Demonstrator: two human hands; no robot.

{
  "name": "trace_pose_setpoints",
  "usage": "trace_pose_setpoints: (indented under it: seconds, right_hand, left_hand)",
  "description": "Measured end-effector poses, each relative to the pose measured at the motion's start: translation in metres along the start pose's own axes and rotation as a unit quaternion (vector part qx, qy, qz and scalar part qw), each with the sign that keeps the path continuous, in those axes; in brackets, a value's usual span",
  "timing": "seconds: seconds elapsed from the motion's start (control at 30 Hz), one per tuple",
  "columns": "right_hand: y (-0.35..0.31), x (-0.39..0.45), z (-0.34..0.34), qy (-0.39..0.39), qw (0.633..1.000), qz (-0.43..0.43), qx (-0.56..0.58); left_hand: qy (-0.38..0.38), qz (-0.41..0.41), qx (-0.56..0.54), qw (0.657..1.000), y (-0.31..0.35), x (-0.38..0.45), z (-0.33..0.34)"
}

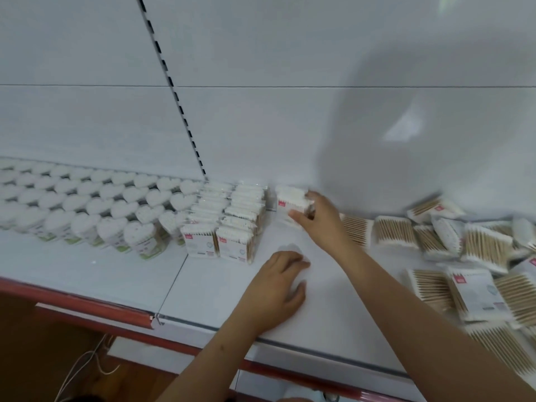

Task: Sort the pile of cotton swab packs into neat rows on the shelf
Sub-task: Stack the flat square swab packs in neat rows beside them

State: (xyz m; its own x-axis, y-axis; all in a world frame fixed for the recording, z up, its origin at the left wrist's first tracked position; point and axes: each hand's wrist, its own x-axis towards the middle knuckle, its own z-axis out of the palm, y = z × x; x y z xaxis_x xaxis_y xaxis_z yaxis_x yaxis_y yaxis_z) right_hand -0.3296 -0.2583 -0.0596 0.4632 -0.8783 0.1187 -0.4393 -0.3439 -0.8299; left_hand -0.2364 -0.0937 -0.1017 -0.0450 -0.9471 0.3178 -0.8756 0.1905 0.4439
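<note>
Here the right hand (317, 216) grips an upright swab pack (293, 202).

A single wide-angle head view looks forward and down from close above the white shelf (203, 285), facing its back panel (261, 126). The shelf's front edge runs across the lower frame, and both forearms reach in from the bottom. Straight lines bow toward the borders.

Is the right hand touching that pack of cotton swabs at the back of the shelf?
Touching. The head view shows the right hand with fingers and thumb wrapped around the cotton swab pack.
</note>
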Motion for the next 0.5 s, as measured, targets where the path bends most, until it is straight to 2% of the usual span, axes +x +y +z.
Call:
trace_pose_setpoints:
  seconds: [0.1,0.27,0.5]
  right_hand:
    - [0.004,0.005,0.015,0.021,0.998,0.004,-0.066]
    - [0.005,0.0,0.021,0.075,0.995,-0.003,-0.07]
    - [-0.004,0.005,0.02,-0.019,0.995,-0.024,-0.093]
  left_hand:
    - [0.005,-0.015,-0.018,1.0,0.0,-0.001,-0.002]
    - [0.007,-0.022,-0.025,0.999,0.0,0.0,-0.001]
    - [0.003,-0.036,-0.034,0.999,-0.001,0.0,0.0]
